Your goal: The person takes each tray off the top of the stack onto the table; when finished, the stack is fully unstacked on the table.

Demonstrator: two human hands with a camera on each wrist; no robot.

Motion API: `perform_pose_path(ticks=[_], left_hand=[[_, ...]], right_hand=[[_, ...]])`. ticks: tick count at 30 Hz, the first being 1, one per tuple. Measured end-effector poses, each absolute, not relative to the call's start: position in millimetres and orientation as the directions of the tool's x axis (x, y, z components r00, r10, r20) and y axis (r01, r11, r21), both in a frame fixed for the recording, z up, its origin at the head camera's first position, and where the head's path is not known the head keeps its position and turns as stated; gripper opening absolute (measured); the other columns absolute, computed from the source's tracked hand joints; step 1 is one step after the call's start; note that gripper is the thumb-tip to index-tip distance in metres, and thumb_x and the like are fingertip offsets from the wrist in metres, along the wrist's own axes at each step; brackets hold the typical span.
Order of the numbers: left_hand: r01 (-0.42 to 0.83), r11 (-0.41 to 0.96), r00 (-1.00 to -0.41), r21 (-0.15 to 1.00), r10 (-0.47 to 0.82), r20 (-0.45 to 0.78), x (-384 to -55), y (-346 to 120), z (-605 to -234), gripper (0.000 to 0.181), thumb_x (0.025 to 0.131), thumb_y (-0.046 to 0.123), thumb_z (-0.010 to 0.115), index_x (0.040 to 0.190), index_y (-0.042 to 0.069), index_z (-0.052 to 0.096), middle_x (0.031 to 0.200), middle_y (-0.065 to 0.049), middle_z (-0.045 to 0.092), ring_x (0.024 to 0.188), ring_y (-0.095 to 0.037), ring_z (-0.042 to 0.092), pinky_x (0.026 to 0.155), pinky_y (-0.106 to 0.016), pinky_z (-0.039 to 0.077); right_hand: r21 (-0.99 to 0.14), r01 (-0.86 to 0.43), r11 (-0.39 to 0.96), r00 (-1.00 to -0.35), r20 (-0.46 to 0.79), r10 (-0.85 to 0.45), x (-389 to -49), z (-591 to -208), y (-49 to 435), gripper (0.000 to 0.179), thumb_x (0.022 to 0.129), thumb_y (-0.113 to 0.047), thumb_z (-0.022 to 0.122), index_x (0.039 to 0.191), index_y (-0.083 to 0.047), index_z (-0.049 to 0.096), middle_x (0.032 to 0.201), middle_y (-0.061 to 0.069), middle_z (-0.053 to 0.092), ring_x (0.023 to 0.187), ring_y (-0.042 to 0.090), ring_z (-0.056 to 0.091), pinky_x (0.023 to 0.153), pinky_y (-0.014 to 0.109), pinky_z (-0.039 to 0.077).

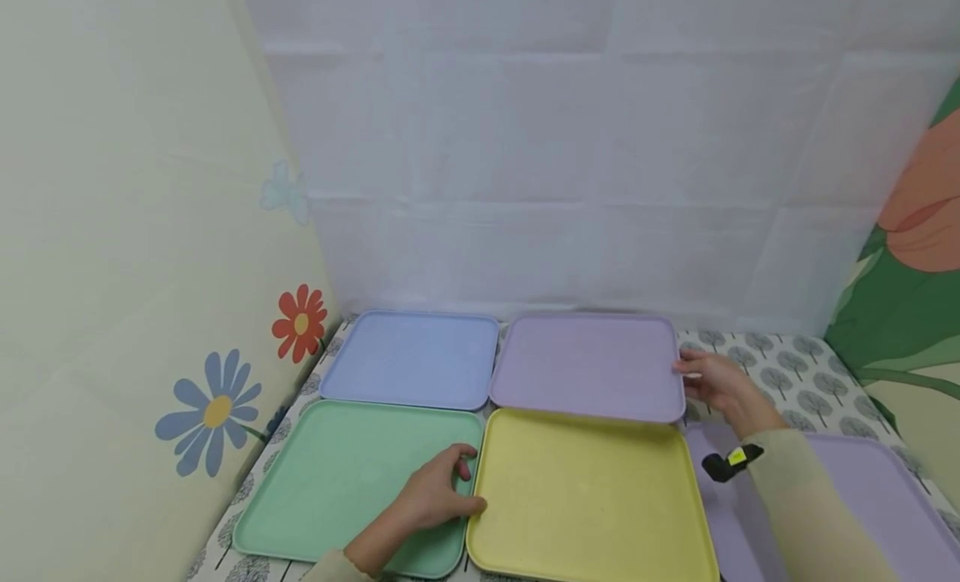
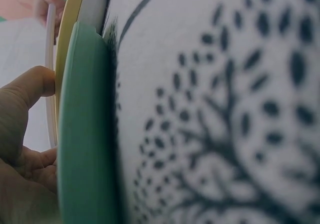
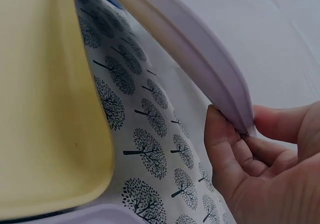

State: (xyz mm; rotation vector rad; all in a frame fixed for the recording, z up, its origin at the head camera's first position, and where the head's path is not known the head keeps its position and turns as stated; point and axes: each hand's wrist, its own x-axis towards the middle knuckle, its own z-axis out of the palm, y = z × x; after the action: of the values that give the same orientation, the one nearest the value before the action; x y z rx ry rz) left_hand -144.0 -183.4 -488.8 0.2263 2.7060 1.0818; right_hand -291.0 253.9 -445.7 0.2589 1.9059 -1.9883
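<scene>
My right hand (image 1: pixel 716 386) pinches the right rim of a purple tray (image 1: pixel 588 367) in the back row. In the right wrist view, the thumb lies on one side of that purple tray (image 3: pixel 220 69) and the fingers on the other; its edge stands raised off the cloth. Over the right part of a green tray (image 1: pixel 352 474) is my left hand (image 1: pixel 435 494), fingers loosely bent. Its thumb touches the left rim of a yellow tray (image 1: pixel 592 499), also seen in the left wrist view, where the green tray (image 2: pixel 85 129) hides part of the other fingers.
A blue tray (image 1: pixel 412 358) lies at back left, beside the lifted purple one. Another purple tray (image 1: pixel 870 482) lies at front right, partly under the right sleeve. The tree-print cloth (image 1: pixel 795 373) covers the table. A white sheet (image 1: pixel 562 148) hangs behind, with flower-patterned walls on both sides.
</scene>
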Motion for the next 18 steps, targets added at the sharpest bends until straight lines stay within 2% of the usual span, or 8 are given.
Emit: perform_pose_path(ticks=[4,11,18], left_hand=[[0.069,0.719,-0.965,0.691,0.225,-0.138,-144,-184,-491,0.071,0.07,0.028,0.086,0.131,0.004,0.056,0.097,0.005,0.057,0.071,-0.01,0.047,0.064,-0.025,0.041],[0.073,0.721,-0.965,0.69,0.226,-0.133,-145,-184,-491,0.072,0.07,0.029,0.085,0.131,0.005,0.056,0.097,0.005,0.057,0.072,-0.01,0.047,0.064,-0.026,0.041],[0.064,0.731,-0.966,0.679,0.217,-0.143,-145,-183,-490,0.072,0.07,0.031,0.086,0.13,0.005,0.056,0.096,0.006,0.057,0.074,-0.011,0.048,0.065,-0.026,0.041]], right_hand=[[-0.92,0.391,-0.006,-0.913,-0.387,-0.13,-297,-444,251,0.075,0.1,-0.002,0.055,0.158,0.004,0.009,0.162,0.029,0.019,0.083,0.008,0.063,0.077,0.024,0.058],[-0.926,0.376,0.036,-0.914,-0.377,-0.153,-311,-446,250,0.071,0.1,-0.001,0.055,0.158,0.004,0.014,0.152,0.026,0.033,0.085,0.009,0.063,0.078,0.025,0.058],[-0.915,0.392,0.093,-0.905,-0.402,-0.137,-320,-449,250,0.07,0.101,-0.004,0.056,0.159,0.0,0.017,0.161,0.027,0.025,0.089,0.009,0.061,0.078,0.024,0.056]])
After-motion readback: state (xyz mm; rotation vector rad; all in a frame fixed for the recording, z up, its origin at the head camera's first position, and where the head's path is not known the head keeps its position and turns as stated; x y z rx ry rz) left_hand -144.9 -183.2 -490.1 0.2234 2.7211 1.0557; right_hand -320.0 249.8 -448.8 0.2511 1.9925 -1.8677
